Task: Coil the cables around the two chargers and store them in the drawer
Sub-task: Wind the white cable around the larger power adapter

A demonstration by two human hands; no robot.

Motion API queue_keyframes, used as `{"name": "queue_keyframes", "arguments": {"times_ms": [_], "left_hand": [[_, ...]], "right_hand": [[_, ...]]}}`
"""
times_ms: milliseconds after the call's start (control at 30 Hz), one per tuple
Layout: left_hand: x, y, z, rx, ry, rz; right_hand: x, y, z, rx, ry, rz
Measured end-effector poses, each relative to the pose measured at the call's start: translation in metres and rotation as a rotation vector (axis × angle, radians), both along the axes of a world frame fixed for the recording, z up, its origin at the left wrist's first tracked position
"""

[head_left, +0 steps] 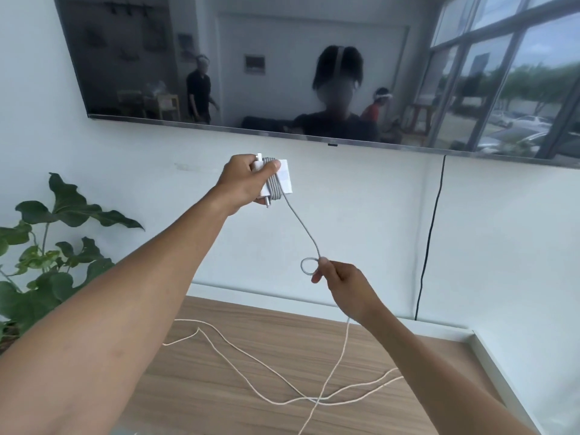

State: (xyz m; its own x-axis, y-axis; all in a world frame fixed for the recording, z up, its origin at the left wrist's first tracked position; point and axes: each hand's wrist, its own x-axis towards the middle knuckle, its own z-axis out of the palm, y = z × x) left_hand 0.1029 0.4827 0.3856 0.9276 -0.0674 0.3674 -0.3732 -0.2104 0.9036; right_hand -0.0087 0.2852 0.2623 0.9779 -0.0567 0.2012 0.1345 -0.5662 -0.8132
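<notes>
My left hand point(241, 180) holds a white square charger point(284, 178) up in front of the wall, thumb pressed over several turns of grey cable wound round its middle. From the charger the grey cable point(303, 229) runs down to my right hand point(340, 282), which pinches it just past a small loop. Below that hand the cable drops onto the wooden top. A second, cream-white cable point(251, 356) lies loose in long curves on the wood. I see no second charger and no drawer.
A wooden cabinet top point(219, 400) spans the lower frame, with a white ledge along its right side. A leafy plant point(47, 246) stands at the left. A dark wall-mounted screen point(282, 58) hangs above; a black cord point(431, 233) runs down the wall.
</notes>
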Motion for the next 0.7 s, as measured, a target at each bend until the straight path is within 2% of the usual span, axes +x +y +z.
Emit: {"name": "queue_keyframes", "arguments": {"times_ms": [33,167,267,367,433,500,567,700], "left_hand": [[0.002,0.002,0.003,-0.005,-0.003,0.016],[0.012,0.014,0.008,0.047,-0.032,0.084],[0.016,0.015,0.001,0.096,-0.030,0.137],[0.021,0.016,-0.006,0.066,0.011,0.174],[0.024,0.018,-0.011,0.054,0.036,0.178],[0.025,0.017,-0.016,0.050,0.048,0.170],[0.024,0.013,-0.021,0.045,0.048,0.157],[0.022,0.006,-0.021,-0.024,0.045,0.137]], "right_hand": [[0.000,-0.007,-0.008,-0.074,-0.043,-0.038],[-0.005,-0.037,-0.037,-0.153,-0.210,-0.139],[-0.012,-0.039,-0.046,-0.276,-0.371,-0.136],[-0.018,-0.031,-0.049,-0.401,-0.540,-0.141],[-0.023,-0.028,-0.055,-0.481,-0.593,-0.138],[-0.027,-0.024,-0.067,-0.522,-0.568,-0.133],[-0.028,-0.019,-0.078,-0.472,-0.503,-0.154],[-0.029,-0.011,-0.076,-0.015,-0.245,-0.134]]}}
